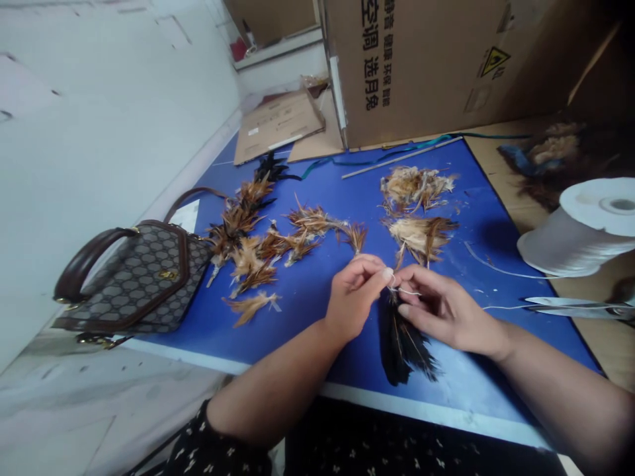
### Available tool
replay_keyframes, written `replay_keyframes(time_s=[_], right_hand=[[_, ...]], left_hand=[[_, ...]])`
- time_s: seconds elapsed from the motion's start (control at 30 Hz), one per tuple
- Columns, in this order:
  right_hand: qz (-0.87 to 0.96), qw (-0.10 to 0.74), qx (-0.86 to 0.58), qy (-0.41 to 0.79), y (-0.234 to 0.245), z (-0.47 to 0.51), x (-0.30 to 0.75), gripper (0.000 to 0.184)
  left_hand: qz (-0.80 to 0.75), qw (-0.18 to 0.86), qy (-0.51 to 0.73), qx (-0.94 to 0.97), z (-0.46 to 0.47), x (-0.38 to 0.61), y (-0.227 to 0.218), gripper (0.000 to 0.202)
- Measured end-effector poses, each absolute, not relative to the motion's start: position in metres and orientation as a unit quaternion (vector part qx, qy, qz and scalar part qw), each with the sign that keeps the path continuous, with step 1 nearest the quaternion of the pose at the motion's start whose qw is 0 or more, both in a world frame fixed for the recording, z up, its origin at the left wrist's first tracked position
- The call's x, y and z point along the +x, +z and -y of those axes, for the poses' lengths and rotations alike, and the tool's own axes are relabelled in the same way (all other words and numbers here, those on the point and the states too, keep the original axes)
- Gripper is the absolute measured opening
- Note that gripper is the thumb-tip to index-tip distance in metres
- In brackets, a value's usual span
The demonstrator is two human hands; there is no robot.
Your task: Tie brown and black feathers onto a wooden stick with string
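Observation:
My left hand (354, 294) pinches a white string (409, 291) between thumb and forefinger, just above a bunch of black feathers (404, 344). Close beside it on the right, my right hand (444, 307) has its fingers curled around the string near the feathers' quill ends. The dark bunch hangs down near the table's front edge, and its tied end is partly hidden by my fingers. A strand of brown feather tufts (310, 225) runs leftward from near my left hand. Just beyond my right hand lies a pile of tan feathers (419, 238).
Scissors (570, 305) and a large white spool (560, 241) stand at the right. Another feather pile (414, 187) lies farther back on the blue table (307, 304). A patterned handbag (143, 274) sits at the left edge. A big cardboard box (421, 73) closes off the back.

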State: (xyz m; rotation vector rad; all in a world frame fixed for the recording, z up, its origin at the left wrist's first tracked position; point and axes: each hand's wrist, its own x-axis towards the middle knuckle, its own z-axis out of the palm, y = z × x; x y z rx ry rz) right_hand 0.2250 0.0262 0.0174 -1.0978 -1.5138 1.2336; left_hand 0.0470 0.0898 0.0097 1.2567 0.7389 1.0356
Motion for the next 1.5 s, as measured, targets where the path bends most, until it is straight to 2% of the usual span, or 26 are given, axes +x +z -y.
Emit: replay_keyframes(time_s=[0.1,0.2,0.33,0.4,0.6,0.93,1.07,1.27,1.5], right_hand=[[0.647,0.434,-0.476,0.408,0.011,-0.027,0.219,0.017],[0.642,0.441,-0.493,0.388,0.008,-0.030,0.218,0.025],[0.572,0.468,-0.501,0.450,0.015,-0.034,0.223,0.026],[0.524,0.482,-0.508,0.484,0.017,-0.034,0.225,0.027],[0.438,0.492,-0.508,0.555,0.005,-0.035,0.228,0.029],[0.416,0.497,-0.484,0.588,0.005,-0.033,0.223,0.028],[0.367,0.537,-0.474,0.594,0.006,-0.036,0.221,0.030],[0.287,0.571,-0.458,0.618,0.008,-0.042,0.219,0.031],[0.285,0.555,-0.474,0.622,0.011,-0.040,0.219,0.035]], left_hand=[[-0.319,0.580,0.458,0.593,-0.091,0.047,0.010,0.019],[-0.309,0.626,0.417,0.581,-0.090,0.047,0.008,0.016],[-0.267,0.724,0.386,0.506,-0.090,0.047,0.002,0.048],[-0.266,0.735,0.400,0.479,-0.090,0.047,0.000,0.053],[-0.318,0.717,0.340,0.518,-0.084,0.049,0.006,0.034],[-0.311,0.785,0.296,0.448,-0.083,0.055,0.002,0.029],[-0.331,0.741,0.348,0.470,-0.082,0.056,0.004,0.025],[-0.299,0.576,0.455,0.609,-0.081,0.053,0.009,0.012],[-0.234,0.648,0.372,0.622,-0.081,0.049,0.010,0.015]])
